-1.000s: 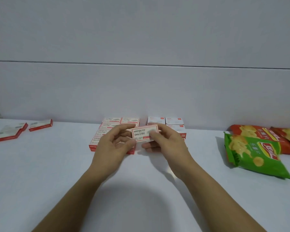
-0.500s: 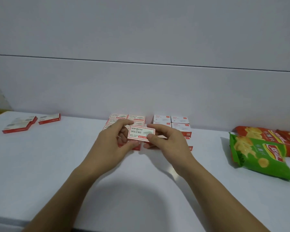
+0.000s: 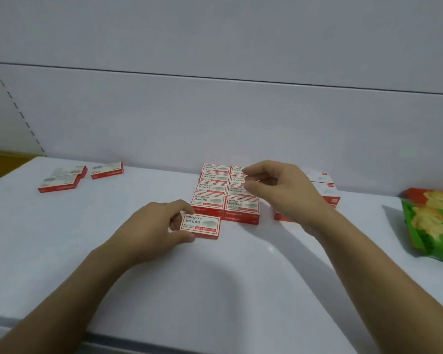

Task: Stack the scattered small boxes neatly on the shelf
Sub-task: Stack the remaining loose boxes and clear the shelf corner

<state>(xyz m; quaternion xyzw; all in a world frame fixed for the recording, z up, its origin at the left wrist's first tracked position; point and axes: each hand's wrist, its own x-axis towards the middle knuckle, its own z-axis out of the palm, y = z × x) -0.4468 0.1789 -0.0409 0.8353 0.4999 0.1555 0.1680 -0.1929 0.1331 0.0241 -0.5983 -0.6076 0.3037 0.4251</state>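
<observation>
Far to the left of the left hand, three loose staple boxes lie at the back of the white shelf: two overlapping boxes with their red edges showing, and a single box just to their right, a little apart from them. The left hand reaches in from the lower left and grips a red-and-white staple box by its left end, thumb on the near edge and fingers curled over the far edge. This box faces label up, slightly skewed, and sits low at the shelf just in front of the near left corner of the stacked block; whether it rests on the surface I cannot tell. Just beyond the left hand and under the fingertips of the right one, the block of staple boxes stands in two neat columns running back toward the wall. The right hand hovers above the right column, fingers loosely curled, thumb and forefinger apart, with nothing plainly between them. Behind that hand, partly hidden by it, is a second pile of boxes. Well to its right lie a green crisp bag and, behind that, a red crisp bag.
</observation>
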